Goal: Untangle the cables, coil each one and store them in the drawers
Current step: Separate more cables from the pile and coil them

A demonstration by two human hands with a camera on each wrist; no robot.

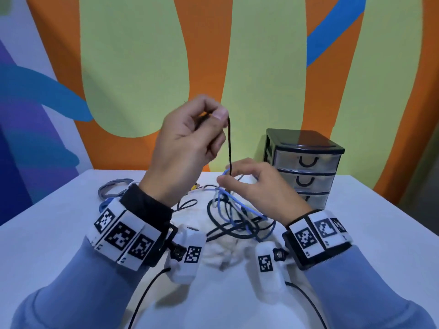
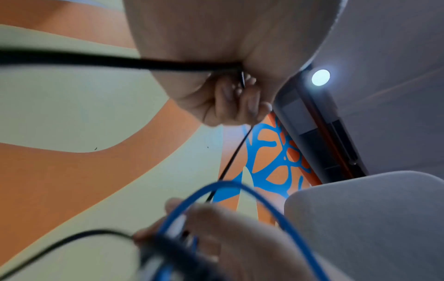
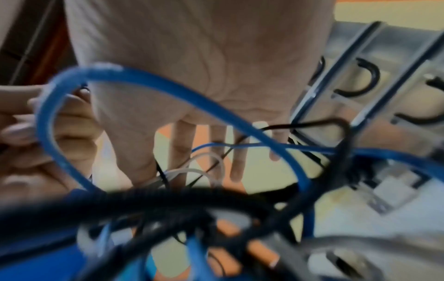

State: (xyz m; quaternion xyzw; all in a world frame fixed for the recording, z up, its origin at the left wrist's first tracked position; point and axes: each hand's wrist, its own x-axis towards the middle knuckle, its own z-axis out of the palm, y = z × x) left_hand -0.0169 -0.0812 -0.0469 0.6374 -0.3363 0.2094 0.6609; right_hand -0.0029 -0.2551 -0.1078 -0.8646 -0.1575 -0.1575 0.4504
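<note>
Right now the left hand [image 1: 187,138] pinches the black cable [image 1: 230,143] up high, above the tangle [image 1: 237,219] on the table [image 1: 356,233]. The right hand [image 1: 259,184] pinches a blue loop [image 1: 225,173]. Pull slowly and hold that loop open, so no knot gets tight.

No readable words, brands or numbers anywhere. Only signs are black-and-white square code markers on the white blocks of the left wristband [image 1: 123,236] and right wristband [image 1: 318,231], plus one each on the two white wrist camera housings [image 1: 190,252] below them; small characters under the markers are too tiny to read. Both wrist views show no text, too blurred.
</note>
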